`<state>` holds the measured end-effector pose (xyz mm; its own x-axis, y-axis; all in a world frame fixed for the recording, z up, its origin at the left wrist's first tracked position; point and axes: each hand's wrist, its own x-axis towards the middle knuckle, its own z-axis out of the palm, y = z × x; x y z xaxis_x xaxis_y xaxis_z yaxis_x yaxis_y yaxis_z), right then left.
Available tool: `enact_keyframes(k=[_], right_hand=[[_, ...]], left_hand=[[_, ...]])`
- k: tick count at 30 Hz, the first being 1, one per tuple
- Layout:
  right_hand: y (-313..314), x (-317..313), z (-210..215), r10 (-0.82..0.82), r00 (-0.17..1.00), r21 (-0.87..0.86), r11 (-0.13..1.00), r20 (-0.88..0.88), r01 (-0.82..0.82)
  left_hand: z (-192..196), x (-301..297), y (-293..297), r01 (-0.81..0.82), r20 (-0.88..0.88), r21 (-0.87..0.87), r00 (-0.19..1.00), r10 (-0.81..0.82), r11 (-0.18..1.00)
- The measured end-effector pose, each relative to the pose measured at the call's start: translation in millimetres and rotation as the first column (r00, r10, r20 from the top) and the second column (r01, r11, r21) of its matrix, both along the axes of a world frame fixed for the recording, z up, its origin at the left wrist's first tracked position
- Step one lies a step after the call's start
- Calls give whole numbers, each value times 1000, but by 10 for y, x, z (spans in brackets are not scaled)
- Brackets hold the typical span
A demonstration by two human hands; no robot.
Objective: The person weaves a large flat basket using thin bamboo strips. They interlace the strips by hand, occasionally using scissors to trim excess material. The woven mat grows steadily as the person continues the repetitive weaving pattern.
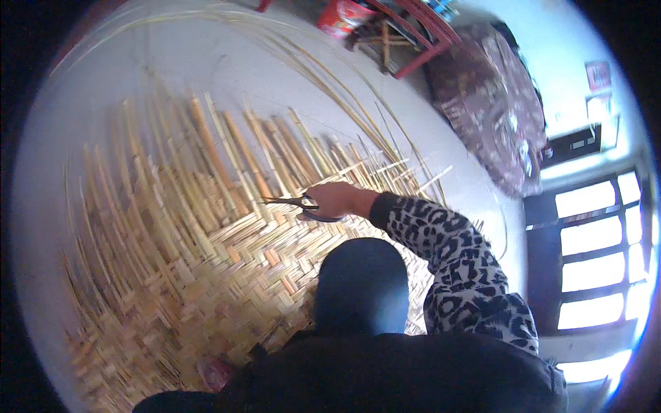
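Right hand with scissors over the woven bamboo mat, floor beneath

I see one bamboo mat (206, 268) on the floor (441, 165), its loose strips running toward 12 o'clock; my one right hand (335, 199), fingers closed round one pair of scissors (303, 204), blades pointing to 9 o'clock across the strips just beyond; my left hand is out of view

Floor (206, 62): pale grey, smooth, evenly lit. Window (595, 255) at right: barred panes, strong daylight, overexposed. Red-framed furniture (420, 31) at top, with a red container (341, 17) beside it. Dark patterned cloth (492, 103) heaped near the wall. Wall at upper right pale.
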<state>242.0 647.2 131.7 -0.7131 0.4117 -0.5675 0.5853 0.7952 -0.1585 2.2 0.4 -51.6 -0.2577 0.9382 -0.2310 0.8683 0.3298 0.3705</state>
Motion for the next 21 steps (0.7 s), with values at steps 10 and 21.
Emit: enact_keyframes(k=[10, 21], right_hand=[[-87, 2849, -843, -838, 520, -132, 541, -163, 831], [940, 3833, -775, -902, 409, 190, 381, -139, 905]], left_hand=[[1214, -1397, 1215, 75, -69, 124, 995, -67, 989], [2544, -595, 3407, 296, -328, -270, 866, -377, 916]])
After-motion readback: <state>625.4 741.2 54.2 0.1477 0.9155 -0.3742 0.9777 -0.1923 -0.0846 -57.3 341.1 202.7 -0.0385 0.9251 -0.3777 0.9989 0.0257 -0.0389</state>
